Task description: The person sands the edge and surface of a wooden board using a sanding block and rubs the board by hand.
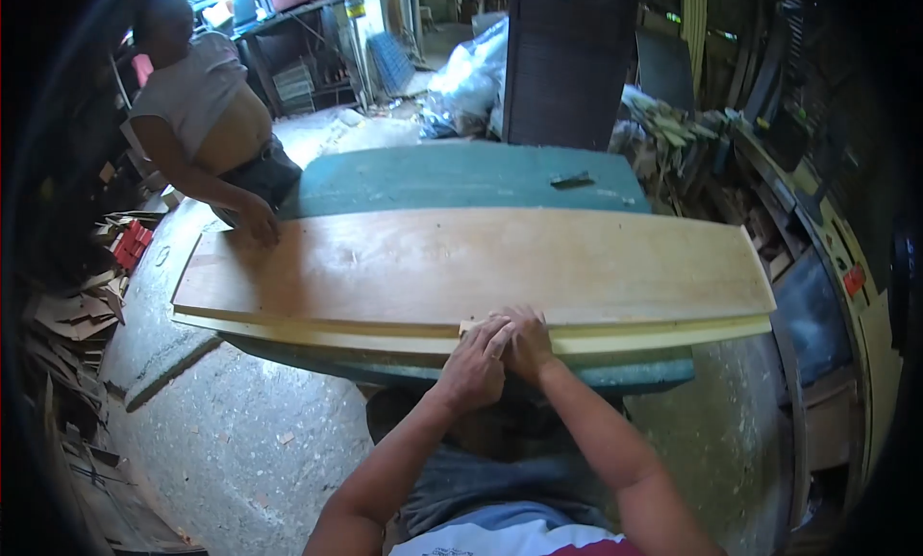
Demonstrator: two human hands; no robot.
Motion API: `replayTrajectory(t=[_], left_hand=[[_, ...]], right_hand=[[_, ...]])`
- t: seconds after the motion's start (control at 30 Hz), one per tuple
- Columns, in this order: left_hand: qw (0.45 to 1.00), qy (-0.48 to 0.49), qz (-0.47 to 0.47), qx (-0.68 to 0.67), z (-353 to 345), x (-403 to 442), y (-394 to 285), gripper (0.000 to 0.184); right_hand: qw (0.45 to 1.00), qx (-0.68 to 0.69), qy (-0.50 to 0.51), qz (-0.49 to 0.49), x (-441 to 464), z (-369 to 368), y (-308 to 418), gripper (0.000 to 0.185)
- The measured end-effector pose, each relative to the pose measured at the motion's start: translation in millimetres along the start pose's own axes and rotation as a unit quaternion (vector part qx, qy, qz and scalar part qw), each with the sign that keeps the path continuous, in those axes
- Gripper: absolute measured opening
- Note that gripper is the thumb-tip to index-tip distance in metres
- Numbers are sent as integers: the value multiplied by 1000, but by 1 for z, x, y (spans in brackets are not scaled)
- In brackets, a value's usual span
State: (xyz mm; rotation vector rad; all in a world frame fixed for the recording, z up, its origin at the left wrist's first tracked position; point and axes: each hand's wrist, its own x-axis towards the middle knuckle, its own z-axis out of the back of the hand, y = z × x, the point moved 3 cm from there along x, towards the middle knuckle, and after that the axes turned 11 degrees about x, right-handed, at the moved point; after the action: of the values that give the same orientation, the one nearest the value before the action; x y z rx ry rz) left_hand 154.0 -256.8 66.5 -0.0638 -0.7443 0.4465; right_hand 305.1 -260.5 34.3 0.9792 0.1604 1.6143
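Note:
A long pale wood panel (596,258) lies across the table, with a light wood strip (663,337) along its near side. At the middle of that near edge, my left hand (474,362) and my right hand (526,345) are close together and touching. Both have their fingers curled over a small wooden block (466,326), of which only the left end shows. The rest of the block is hidden beneath the fingers.
The panel rests on a green table (404,176), which also bears a small dark object (573,180). At the far left a person (212,104) stands with a hand (258,218) on the panel. Wood scraps (82,311) line the left; a dark cabinet (569,66) stands behind.

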Motion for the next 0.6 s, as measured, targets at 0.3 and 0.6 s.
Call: replayTrajectory(t=[0.3, 0.6], left_hand=[[995, 27, 25, -91, -22, -3, 21, 81], [992, 80, 79, 62, -55, 9, 29, 55]], right_hand=[[993, 29, 69, -86, 8, -4, -13, 46], [973, 146, 97, -149, 8, 19, -19, 67]])
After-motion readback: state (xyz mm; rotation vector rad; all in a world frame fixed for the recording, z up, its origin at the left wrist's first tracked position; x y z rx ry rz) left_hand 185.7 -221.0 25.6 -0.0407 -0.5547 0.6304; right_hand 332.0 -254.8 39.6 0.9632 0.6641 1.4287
